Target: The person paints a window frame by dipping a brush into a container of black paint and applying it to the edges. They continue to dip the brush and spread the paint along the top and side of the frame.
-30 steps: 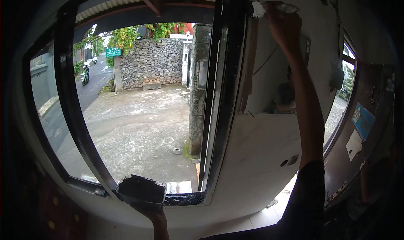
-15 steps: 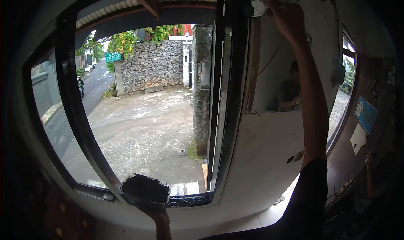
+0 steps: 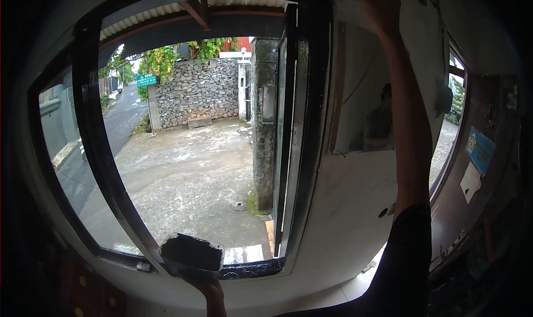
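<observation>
Right hand (image 3: 380, 6) is raised to the very top of the view, fingers curled around a small tool whose pale end just shows at the picture's upper edge; what the tool is cannot be told. It presses against the white wall (image 3: 344, 206) just beside the dark window frame (image 3: 302, 122), with the bare forearm and black sleeve (image 3: 408, 256) running down to the lower edge of the view. Left hand (image 3: 208, 288) sits low at the bottom of the window, gripping from beneath a flat board (image 3: 190, 253) loaded with dark paste and edged in white. That board is held level, right in front of the lower rail of the frame. Through the open window lie a concrete yard (image 3: 189, 178), a stone wall (image 3: 200, 89) with a green sign (image 3: 146, 80), and a road running off at the left. On the right wall, a mirror (image 3: 369, 95) shows a reflected person, and a blue sticker (image 3: 479, 150) sits on a brown door.
</observation>
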The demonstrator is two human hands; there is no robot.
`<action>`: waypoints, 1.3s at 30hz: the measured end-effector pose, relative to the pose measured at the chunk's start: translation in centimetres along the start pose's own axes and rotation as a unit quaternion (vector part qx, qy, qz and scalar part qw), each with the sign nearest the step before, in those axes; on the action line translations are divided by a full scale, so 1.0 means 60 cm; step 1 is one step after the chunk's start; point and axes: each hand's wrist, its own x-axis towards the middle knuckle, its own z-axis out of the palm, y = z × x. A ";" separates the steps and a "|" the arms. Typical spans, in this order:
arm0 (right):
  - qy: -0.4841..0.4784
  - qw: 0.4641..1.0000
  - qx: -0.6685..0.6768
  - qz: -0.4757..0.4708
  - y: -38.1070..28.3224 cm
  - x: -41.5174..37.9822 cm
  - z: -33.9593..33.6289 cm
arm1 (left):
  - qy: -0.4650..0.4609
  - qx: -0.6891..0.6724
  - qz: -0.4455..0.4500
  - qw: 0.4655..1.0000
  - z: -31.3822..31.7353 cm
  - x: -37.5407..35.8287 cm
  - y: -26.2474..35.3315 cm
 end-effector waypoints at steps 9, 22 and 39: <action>-0.070 0.966 -0.181 -0.170 0.042 0.061 0.009 | 0.041 0.113 0.078 0.990 -0.072 0.012 -0.032; -0.058 0.988 -0.092 -0.111 0.035 0.088 0.012 | 0.027 0.027 0.018 0.999 -0.042 0.022 -0.017; -0.077 0.966 -0.091 -0.229 -0.032 0.084 0.060 | 0.062 0.029 0.013 0.998 0.016 0.033 0.024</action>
